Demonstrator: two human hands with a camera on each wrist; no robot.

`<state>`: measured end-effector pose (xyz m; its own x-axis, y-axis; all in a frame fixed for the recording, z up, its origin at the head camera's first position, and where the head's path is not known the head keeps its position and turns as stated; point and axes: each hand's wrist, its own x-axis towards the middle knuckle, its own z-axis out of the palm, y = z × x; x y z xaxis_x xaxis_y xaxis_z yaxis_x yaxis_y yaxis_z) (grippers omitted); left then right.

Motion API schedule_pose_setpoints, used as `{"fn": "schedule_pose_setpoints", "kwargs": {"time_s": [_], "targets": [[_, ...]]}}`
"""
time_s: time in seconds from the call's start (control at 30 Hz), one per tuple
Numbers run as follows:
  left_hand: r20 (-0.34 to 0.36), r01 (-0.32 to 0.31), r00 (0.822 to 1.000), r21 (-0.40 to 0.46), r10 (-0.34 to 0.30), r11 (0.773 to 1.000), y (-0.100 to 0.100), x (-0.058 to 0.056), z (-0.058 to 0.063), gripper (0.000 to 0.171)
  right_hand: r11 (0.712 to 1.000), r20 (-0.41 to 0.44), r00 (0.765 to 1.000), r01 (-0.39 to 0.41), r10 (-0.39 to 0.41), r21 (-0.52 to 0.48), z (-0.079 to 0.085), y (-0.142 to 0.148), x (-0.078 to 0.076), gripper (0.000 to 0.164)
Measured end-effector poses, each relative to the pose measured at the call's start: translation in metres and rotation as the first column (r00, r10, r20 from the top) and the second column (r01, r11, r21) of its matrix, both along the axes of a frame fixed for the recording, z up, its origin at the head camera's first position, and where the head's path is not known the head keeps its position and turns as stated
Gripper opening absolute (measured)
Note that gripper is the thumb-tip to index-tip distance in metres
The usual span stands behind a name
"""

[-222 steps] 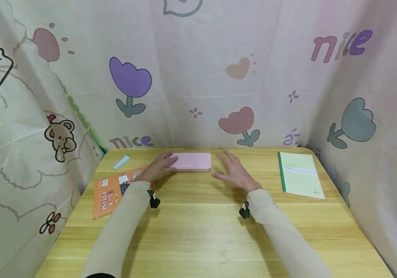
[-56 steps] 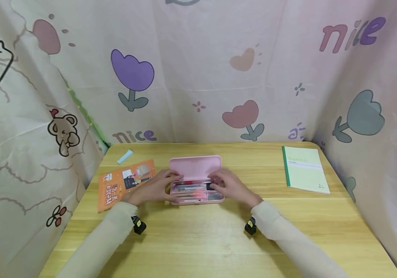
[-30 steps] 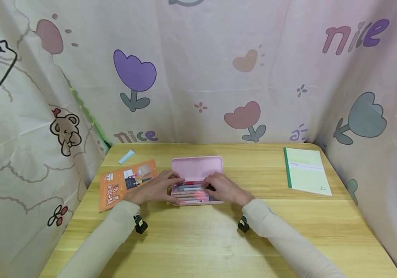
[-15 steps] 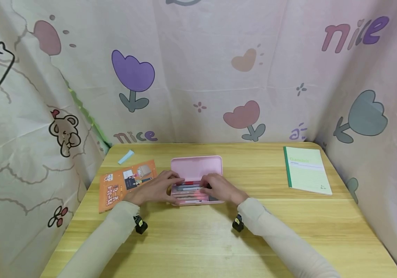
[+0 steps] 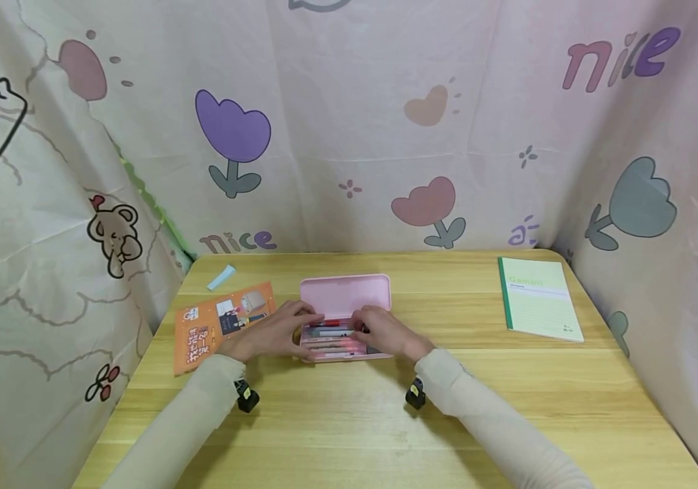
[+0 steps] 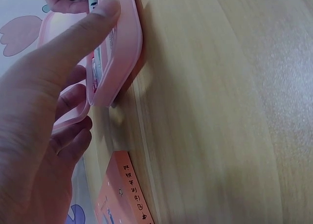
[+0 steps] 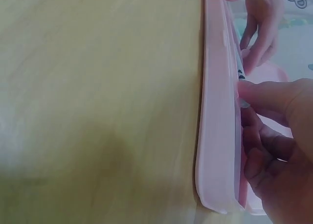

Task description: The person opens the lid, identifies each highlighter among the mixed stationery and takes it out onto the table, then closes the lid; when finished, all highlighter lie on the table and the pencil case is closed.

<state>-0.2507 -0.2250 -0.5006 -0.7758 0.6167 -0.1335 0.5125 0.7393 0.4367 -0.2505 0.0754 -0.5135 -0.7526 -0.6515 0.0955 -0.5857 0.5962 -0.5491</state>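
Observation:
A pink pencil case (image 5: 345, 299) lies on the table with its lid raised at the back and several pens inside. My left hand (image 5: 276, 331) grips the case's left end, thumb (image 6: 106, 9) over the front rim and fingers at the back. My right hand (image 5: 388, 331) reaches into the right half, where thumb and fingertips pinch a pale pen (image 7: 240, 70) with black marks, still lying in the case. A red pen (image 5: 326, 323) lies along the back of the tray. My right hand hides the tray's right end.
An orange booklet (image 5: 202, 339) lies left of the case, partly beneath my left forearm in the head view. A pale blue strip (image 5: 221, 278) is behind it. At the right lies a light green notebook (image 5: 538, 299). Printed curtains (image 5: 336, 136) enclose the table's back and sides.
The pencil case was closed and farther back at first; it has come nearer and its lid is raised. My right hand has moved left into the tray onto a pen; the left stays on the case.

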Motion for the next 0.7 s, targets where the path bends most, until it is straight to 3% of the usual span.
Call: {"fn": "schedule_pose_setpoints", "kwargs": {"time_s": [0.37, 0.7], "targets": [[0.012, 0.003, 1.000, 0.001, -0.003, 1.000, 0.000, 0.000, -0.002, 0.094, 0.996, -0.029, 0.998, 0.052, -0.055, -0.072, -0.004, 0.009, -0.004, 0.007], [0.001, -0.003, 1.000, -0.021, 0.003, 1.000, 0.001, -0.001, 0.000, 0.098, 0.954, 0.053, 0.979, 0.202, -0.195, -0.222, 0.003, 0.085, -0.019, 0.013]]}}
